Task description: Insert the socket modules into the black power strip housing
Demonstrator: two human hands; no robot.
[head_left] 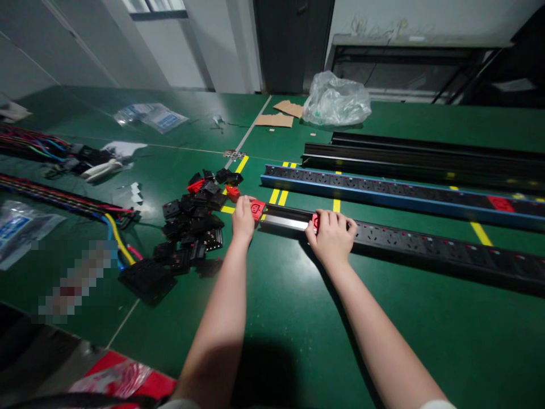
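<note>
The small red plastic socket module (pixel 258 209) sits at the left end of the long black power strip housing (pixel 426 245), just off its open end. The left hand (pixel 243 219) is closed on it, with the fingertips pinching its near-left side. Between the two hands the housing shows a bare stretch of open channel (pixel 284 220), silvery along its near edge.

The right hand (pixel 332 236) lies palm down across the housing. Its fingers curl over the top and touch a second red module (pixel 315 221) seated in the channel. Whether it clamps the housing or only presses on it cannot be told. To the right of that hand, a row of black sockets fills the housing out to the picture's right edge.

Just beyond, lying parallel, is a blue-sided power strip (pixel 383 195), and farther still are bare black metal rails (pixel 426 152). Yellow tape marks (pixel 279 196) run under them.

To the left of the left hand, a loose heap of black socket modules (pixel 191 227) reaches almost to the wrist. Coloured cable bundles (pixel 59 199) lie beyond it, near the left edge.

The green table mat (pixel 289 295) is bare on the near side, around both forearms. At the far edge sit a crumpled clear plastic bag (pixel 336 100) and brown cardboard scraps (pixel 276 119).
</note>
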